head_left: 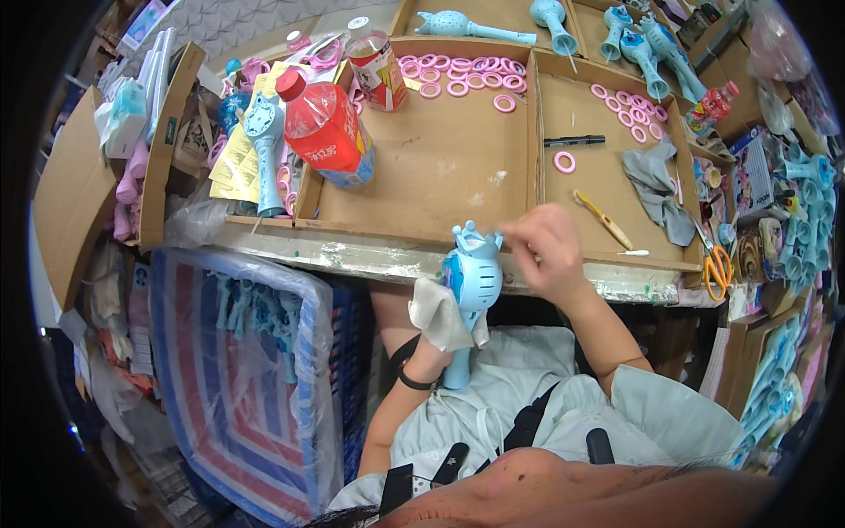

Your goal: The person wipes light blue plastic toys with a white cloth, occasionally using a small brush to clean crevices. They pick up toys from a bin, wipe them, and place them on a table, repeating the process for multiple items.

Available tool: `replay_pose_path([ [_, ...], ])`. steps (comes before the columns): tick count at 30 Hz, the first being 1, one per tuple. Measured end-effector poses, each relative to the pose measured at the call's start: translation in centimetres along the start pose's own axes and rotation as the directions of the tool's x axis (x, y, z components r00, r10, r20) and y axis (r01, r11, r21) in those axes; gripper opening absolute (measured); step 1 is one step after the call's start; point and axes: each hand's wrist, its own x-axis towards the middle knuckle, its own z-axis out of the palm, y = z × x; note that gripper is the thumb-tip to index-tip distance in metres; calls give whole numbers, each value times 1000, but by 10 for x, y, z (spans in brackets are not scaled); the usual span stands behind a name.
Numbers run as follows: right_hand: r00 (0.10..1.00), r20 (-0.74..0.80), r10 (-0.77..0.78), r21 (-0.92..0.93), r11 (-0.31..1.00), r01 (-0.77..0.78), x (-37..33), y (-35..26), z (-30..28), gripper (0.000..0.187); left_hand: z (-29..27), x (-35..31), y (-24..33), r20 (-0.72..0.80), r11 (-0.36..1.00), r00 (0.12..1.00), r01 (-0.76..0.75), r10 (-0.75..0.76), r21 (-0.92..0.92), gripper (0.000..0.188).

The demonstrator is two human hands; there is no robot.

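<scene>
Head view: left hand (437,321) wrapped in a grey cloth (440,315), clamped round the handle of a blue toy wand (471,282), held upright just in front of the near edge of the cardboard tray (422,167), over the lap. Right hand (544,249) pinched together at the top of the wand's crown-shaped head, fingertips (510,236) touching it; can't tell if anything small is between them. Black strap on the left wrist. Tray split into two bays: left bay has pink rings (458,75) along the far edge, two red-capped bottles (326,128) at the far left corner; right bay has more pink rings at the far right, one loose ring mid-bay, a black marker (574,141) just beyond it, a grey rag (656,189) on the right side, a yellow-handled tool (603,220) near the front edge. Orange-handled scissors (717,268) off the tray's right front corner. More blue wands (647,44) in the boxes beyond the far edge and stacked down the right. Striped woven bag (238,370) at lower left, blue parts inside under clear plastic.
</scene>
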Motion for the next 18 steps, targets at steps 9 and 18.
replay_pose_path([
  [9, 988, -10, 153, -99, 983, -153, 1, 5, 3, 20, -1, 0, 1, -35, 1000, 999, -14, 15, 16, 30],
  [18, 990, -134, 48, -45, 998, -54, -19, -8, 7, 26, -1, -35, -3, 31, 949, 973, 231, -229, -216, 14],
])
